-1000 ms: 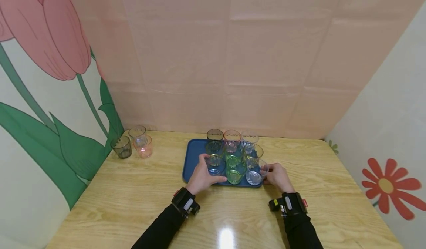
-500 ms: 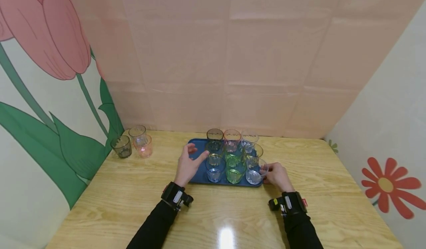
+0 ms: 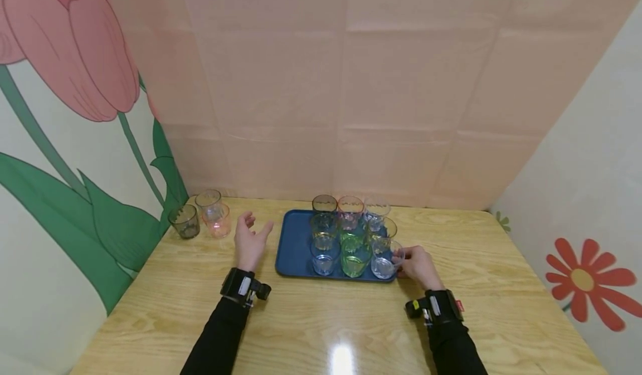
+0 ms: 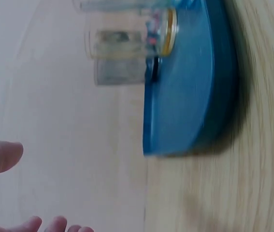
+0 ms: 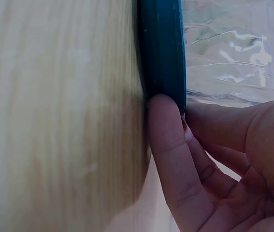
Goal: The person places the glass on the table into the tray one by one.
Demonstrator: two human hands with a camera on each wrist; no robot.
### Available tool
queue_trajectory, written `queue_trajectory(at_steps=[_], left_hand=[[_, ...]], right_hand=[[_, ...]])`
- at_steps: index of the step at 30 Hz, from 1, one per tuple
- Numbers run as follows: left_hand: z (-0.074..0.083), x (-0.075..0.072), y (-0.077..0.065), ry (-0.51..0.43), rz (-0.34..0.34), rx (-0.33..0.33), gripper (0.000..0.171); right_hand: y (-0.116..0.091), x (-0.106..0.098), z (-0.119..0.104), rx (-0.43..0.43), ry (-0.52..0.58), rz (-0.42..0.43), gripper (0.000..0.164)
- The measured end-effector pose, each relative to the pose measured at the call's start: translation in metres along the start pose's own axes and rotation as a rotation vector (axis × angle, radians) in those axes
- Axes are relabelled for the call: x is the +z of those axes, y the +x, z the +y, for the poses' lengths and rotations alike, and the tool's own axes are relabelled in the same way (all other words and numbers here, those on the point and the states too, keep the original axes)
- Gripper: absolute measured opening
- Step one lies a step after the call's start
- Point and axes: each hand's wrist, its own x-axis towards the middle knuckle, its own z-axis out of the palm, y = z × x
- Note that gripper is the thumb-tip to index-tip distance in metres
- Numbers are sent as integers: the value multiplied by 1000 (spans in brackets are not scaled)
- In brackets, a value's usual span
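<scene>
My left hand [image 3: 249, 247] is in the air over the table, left of the blue tray [image 3: 293, 247], fingers spread and holding nothing. Its thumb [image 4: 1, 157] shows apart from the fingers in the left wrist view. My right hand [image 3: 418, 265] pinches the tray's near right corner; in the right wrist view a fingertip [image 5: 163, 108] lies against the outer wall and the thumb at the rim. Several tumblers stand in rows on the tray. Its front row has a blue glass [image 3: 325, 257], a green glass [image 3: 355, 258] and a clear glass [image 3: 383, 264], the last beside my right fingers.
At the table's far left stand a dark grey glass [image 3: 185, 225], a pink glass [image 3: 219, 225] and a clear-looking glass [image 3: 208, 200], close together. A pink-covered wall [image 3: 341, 85] rises behind the wooden table [image 3: 321, 319]; printed walls flank both sides.
My left hand has let go of the blue glass at the tray's front left and moved left, off the tray toward the glasses there. My right hand stays at the tray's corner.
</scene>
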Motion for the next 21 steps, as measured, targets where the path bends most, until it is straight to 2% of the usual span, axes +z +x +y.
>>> queue_trajectory(at_steps=[9,16,21], left_hand=[[-9,-25,14,54,148,-28,69],[-15,-49,28,82,273,-91,77],[-16,-59,34,112,328,-88,77]], right_hand=[[2,3,7,-41,65,11,20],[0,1,5,-23,50,5,21],[1,1,2,-27,47,4,21]])
